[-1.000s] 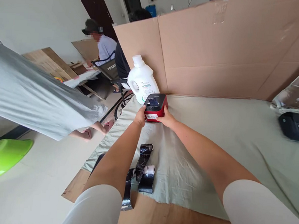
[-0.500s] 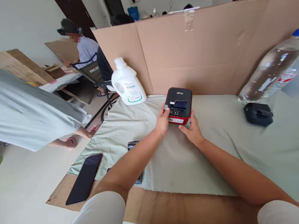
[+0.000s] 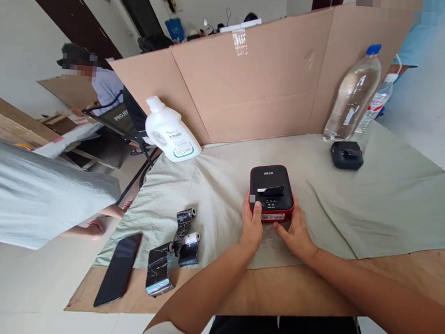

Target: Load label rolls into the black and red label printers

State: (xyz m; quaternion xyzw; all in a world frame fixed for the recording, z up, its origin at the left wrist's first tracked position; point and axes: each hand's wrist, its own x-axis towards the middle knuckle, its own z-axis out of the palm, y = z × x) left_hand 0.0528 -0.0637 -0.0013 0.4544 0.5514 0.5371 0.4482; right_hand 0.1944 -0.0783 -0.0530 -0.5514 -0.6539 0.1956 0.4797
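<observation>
Both hands gripped a red-and-black printer point(image 3: 271, 193) near the desk's front edge, on the green cloth point(image 3: 379, 201). Left hand point(image 3: 251, 227) curled on its left front corner, thumb on top. Right hand point(image 3: 297, 232) cupped the right front corner, fingers point(image 3: 281, 229) loosely bent against the front face. Black tape rolls point(image 3: 177, 243) and a phone point(image 3: 119, 268) lay toward the front left corner. Detergent jug point(image 3: 170, 131) stood at the back left, by the cardboard wall point(image 3: 261, 82). Water bottle point(image 3: 352, 95) and a small black device point(image 3: 347, 154) sat back right. Another person in a grey top point(image 3: 29, 191) stood off the left edge.
</observation>
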